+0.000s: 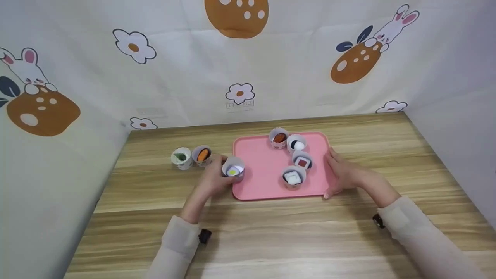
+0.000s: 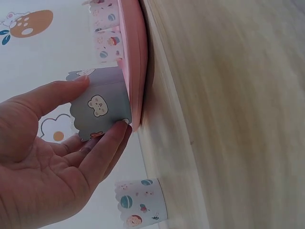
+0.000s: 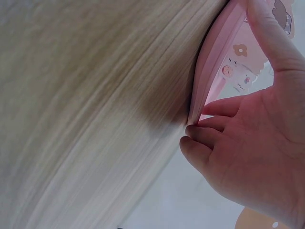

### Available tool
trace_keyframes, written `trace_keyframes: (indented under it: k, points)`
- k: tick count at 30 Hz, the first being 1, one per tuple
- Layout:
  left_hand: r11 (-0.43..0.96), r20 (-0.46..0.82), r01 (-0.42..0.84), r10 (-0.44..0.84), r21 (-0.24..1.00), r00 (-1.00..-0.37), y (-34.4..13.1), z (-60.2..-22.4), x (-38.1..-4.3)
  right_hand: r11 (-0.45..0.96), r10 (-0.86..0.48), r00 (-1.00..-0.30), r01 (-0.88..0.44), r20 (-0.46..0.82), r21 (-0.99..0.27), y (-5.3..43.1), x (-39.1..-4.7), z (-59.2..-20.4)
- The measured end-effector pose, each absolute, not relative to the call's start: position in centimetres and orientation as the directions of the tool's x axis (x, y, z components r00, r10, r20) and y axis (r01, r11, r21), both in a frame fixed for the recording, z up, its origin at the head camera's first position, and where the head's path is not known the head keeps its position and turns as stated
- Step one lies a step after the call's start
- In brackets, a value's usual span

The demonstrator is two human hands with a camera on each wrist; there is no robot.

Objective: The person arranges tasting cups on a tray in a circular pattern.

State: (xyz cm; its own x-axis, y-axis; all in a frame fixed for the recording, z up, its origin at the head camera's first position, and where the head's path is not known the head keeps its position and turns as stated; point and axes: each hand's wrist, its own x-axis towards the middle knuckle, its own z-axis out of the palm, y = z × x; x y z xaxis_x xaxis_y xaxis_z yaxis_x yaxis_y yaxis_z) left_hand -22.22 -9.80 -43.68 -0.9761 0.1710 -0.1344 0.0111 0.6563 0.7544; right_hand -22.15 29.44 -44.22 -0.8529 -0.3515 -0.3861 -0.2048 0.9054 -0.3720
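My left hand [image 1: 215,176] grips a grey paper cup [image 2: 102,102] printed with a white bear face. Thumb and fingers wrap its sides, and a white piece with a yellow middle sits inside. This cup is at the left rim of the pink tray [image 1: 261,166]. At the tray's right edge, my right hand [image 1: 343,174] holds the rim, its thumb at the near corner and its fingers bent against the side. On the tray's right half stand several paper cups, among them one with a white-topped piece [image 1: 293,177] and one with a red-centred piece [image 1: 302,161].
Left of the tray, two cups stand side by side on the wooden table [image 1: 271,236]: a cup with a green piece [image 1: 182,158] and a cup with an orange piece [image 1: 202,155]. Behind the table hangs a patterned cloth [image 1: 186,85].
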Motion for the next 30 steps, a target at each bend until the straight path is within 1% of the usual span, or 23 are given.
trace_keyframes:
  k: [6,15,21,30]
  points:
    - [0.649,-0.163,0.006,0.2,0.761,-0.966,-8.9,-43.6,-22.3,0.903,-0.348,-0.854,-0.194,-0.387,-0.382,29.4,-22.2,-44.2]
    - [0.633,-0.152,0.034,0.237,0.774,-0.959,-7.5,-43.4,-22.3,0.888,-0.386,-0.845,-0.23,-0.37,-0.399,29.4,-22.1,-44.2]
    - [0.632,-0.186,0.024,0.264,0.775,-0.946,-6.2,-43.4,-22.2,0.893,-0.373,-0.846,-0.217,-0.38,-0.394,29.4,-22.2,-44.2]
    - [0.636,-0.188,0.063,0.32,0.769,-0.929,-4.6,-43.6,-22.1,0.904,-0.363,-0.846,-0.218,-0.39,-0.369,29.1,-22.3,-44.0]
